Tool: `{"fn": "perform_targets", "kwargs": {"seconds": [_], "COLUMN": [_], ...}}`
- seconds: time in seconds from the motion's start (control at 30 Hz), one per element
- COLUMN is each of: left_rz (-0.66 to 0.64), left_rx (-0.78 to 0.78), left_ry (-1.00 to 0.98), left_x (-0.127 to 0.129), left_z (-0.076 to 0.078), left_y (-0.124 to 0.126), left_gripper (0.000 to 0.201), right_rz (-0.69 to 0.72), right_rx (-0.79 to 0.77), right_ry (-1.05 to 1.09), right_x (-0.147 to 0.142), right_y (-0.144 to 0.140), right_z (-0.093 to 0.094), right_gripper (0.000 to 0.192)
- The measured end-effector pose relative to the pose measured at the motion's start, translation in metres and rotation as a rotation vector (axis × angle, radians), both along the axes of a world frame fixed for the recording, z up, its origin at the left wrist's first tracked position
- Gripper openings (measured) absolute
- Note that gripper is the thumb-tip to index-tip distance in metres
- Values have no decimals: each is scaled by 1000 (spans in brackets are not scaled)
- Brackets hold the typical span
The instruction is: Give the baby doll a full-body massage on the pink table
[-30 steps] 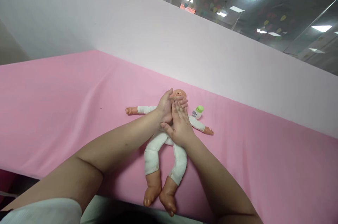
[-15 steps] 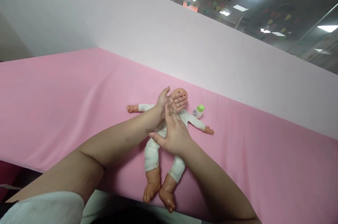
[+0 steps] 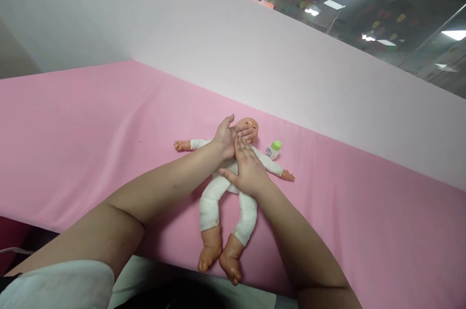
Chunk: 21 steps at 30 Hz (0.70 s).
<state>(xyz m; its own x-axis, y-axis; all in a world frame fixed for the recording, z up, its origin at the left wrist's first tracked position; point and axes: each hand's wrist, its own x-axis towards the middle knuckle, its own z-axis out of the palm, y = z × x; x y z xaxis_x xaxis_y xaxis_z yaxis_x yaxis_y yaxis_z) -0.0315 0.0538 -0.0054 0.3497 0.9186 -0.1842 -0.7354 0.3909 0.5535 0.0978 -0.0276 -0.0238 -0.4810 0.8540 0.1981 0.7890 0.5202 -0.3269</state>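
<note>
Both palms are lying open and gripping nothing, the left hand (image 3: 224, 140) cupping the head and the right hand (image 3: 247, 173) pressing flat on the chest of the plastic baby doll in white cloth (image 3: 222, 197), so light, even strokes are suiting it best.

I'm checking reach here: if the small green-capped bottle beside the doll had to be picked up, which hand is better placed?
Probably the right hand. It lies flat on the doll, on the side where the bottle stands. The left hand is by the doll's head, crossing from the other side.
</note>
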Motion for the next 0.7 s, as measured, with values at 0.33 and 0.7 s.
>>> {"fn": "perform_targets", "kwargs": {"seconds": [0.33, 0.7], "left_rz": [120, 343], "left_rx": [174, 702], "left_ry": [377, 1253], "left_x": [-9, -30], "left_z": [-17, -74], "left_y": [23, 43], "left_gripper": [43, 19], "right_rz": [104, 119], "right_rx": [8, 175], "right_ry": [40, 376], "right_x": [4, 29], "right_y": [-2, 36], "right_z": [4, -38], "right_gripper": [77, 34]}}
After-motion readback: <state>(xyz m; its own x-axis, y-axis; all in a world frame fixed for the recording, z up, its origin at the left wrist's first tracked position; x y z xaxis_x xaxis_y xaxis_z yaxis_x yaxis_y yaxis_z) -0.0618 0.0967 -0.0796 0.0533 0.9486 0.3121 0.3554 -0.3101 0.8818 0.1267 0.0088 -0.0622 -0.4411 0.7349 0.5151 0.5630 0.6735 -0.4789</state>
